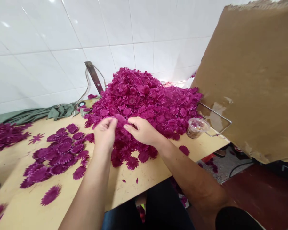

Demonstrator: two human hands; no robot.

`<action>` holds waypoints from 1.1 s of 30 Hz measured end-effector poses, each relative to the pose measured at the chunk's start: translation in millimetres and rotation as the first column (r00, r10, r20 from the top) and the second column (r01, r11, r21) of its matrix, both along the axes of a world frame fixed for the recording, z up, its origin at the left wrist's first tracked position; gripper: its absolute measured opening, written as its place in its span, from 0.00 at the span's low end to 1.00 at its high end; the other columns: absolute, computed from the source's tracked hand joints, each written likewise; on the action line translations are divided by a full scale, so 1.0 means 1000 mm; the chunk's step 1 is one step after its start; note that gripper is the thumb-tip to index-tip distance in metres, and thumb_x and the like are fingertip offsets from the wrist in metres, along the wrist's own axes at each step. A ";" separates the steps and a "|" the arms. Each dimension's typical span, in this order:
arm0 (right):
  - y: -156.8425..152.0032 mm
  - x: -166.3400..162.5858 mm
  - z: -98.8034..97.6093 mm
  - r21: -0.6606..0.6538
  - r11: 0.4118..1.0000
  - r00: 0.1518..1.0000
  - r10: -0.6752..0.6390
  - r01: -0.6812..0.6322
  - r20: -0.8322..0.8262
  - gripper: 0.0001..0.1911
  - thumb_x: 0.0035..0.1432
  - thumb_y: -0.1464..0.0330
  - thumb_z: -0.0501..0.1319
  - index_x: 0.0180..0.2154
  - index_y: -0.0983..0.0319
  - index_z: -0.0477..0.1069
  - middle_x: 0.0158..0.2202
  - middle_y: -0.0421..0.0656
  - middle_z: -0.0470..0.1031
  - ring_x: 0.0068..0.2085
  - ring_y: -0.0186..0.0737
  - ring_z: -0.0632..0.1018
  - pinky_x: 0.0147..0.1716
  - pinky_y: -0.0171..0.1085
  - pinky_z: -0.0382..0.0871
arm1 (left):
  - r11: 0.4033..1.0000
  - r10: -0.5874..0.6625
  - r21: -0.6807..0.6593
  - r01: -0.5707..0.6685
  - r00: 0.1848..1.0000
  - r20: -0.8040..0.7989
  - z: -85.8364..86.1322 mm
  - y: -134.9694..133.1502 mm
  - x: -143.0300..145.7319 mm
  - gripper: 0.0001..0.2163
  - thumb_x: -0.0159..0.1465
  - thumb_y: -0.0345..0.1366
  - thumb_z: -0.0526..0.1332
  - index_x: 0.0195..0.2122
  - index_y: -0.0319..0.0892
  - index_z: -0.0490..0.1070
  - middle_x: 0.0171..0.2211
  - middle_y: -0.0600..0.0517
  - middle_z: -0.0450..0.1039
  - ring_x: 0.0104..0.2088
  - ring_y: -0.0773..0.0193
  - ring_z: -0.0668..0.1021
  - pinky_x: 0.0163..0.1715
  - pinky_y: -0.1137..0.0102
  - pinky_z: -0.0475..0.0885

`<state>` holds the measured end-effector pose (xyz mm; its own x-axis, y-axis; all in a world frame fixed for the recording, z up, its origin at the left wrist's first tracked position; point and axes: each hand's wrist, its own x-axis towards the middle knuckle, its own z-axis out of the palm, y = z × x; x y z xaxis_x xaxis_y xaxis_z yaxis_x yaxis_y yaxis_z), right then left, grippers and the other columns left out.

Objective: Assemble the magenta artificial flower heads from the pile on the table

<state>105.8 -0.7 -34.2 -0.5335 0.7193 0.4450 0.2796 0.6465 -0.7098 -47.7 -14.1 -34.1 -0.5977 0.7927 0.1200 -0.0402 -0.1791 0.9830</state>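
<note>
A big heap of magenta fabric flower heads (146,99) lies on a pale wooden table (144,177) against a white tiled wall. My left hand (105,132) and my right hand (141,129) meet at the front of the heap, fingertips pinched together on one magenta flower piece (120,118) between them. Flat petal layers (60,153) are spread on the table to the left of my left hand.
A clear plastic cup (196,127) stands at the heap's right side by a wire frame (218,119). A large brown cardboard sheet (254,80) leans at the right. Green cloth (38,113) lies along the wall; more petals (4,134) sit far left.
</note>
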 end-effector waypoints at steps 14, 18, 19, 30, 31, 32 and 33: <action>0.026 0.007 -0.002 0.016 0.977 0.977 -0.213 0.214 -0.020 0.06 0.52 0.71 0.58 0.27 0.65 0.73 0.31 0.45 0.70 0.37 0.39 0.71 0.44 0.43 0.63 | 0.977 -0.212 -0.057 0.205 0.962 -0.173 -0.015 -0.013 -0.004 0.12 0.45 0.40 0.65 0.17 0.40 0.64 0.13 0.59 0.61 0.16 0.73 0.61 0.19 0.75 0.54; 0.017 0.004 -0.002 -0.067 0.997 0.993 0.025 -0.033 -0.118 0.07 0.53 0.71 0.57 0.26 0.63 0.72 0.29 0.42 0.71 0.35 0.36 0.72 0.40 0.37 0.66 | 0.957 -0.272 -0.156 0.245 0.945 -0.183 -0.020 -0.011 0.003 0.14 0.46 0.42 0.64 0.14 0.41 0.61 0.11 0.58 0.58 0.15 0.73 0.59 0.18 0.74 0.53; 0.016 0.003 -0.003 -0.080 0.995 0.989 0.055 -0.066 -0.136 0.07 0.52 0.71 0.57 0.25 0.63 0.71 0.29 0.41 0.71 0.35 0.35 0.72 0.40 0.37 0.67 | 0.953 -0.278 -0.173 0.248 0.944 -0.179 -0.020 -0.011 0.005 0.15 0.46 0.42 0.64 0.13 0.41 0.61 0.11 0.58 0.58 0.15 0.73 0.58 0.17 0.74 0.53; 0.013 -0.013 -0.012 -0.308 0.919 0.953 0.171 -0.246 -0.250 0.07 0.53 0.70 0.57 0.31 0.66 0.73 0.29 0.41 0.75 0.34 0.34 0.74 0.40 0.38 0.69 | 0.946 -0.302 -0.126 0.299 0.953 -0.004 -0.019 -0.010 0.013 0.20 0.38 0.48 0.69 0.14 0.40 0.60 0.11 0.60 0.58 0.15 0.75 0.59 0.16 0.76 0.53; 0.012 -0.013 -0.012 -0.282 0.934 0.958 0.155 -0.221 -0.239 0.07 0.53 0.70 0.58 0.31 0.66 0.73 0.31 0.42 0.75 0.35 0.35 0.74 0.41 0.38 0.69 | 0.941 -0.315 -0.124 0.314 0.949 0.011 -0.018 -0.011 0.013 0.20 0.37 0.48 0.69 0.14 0.40 0.62 0.12 0.60 0.59 0.15 0.75 0.59 0.17 0.76 0.55; 0.011 -0.013 -0.011 -0.248 0.951 0.965 0.130 -0.187 -0.227 0.07 0.52 0.71 0.58 0.31 0.66 0.73 0.32 0.44 0.75 0.36 0.35 0.74 0.42 0.38 0.68 | 0.932 -0.338 -0.127 0.339 0.940 0.030 -0.017 -0.012 0.012 0.19 0.36 0.48 0.70 0.15 0.40 0.64 0.12 0.60 0.60 0.16 0.75 0.60 0.18 0.77 0.56; 0.010 -0.013 -0.011 -0.207 0.968 0.972 0.097 -0.142 -0.213 0.06 0.52 0.71 0.59 0.31 0.66 0.73 0.34 0.45 0.75 0.37 0.36 0.74 0.43 0.39 0.68 | 0.918 -0.370 -0.134 0.374 0.928 0.051 -0.016 -0.014 0.012 0.19 0.36 0.48 0.70 0.17 0.39 0.66 0.13 0.59 0.62 0.17 0.74 0.62 0.19 0.76 0.58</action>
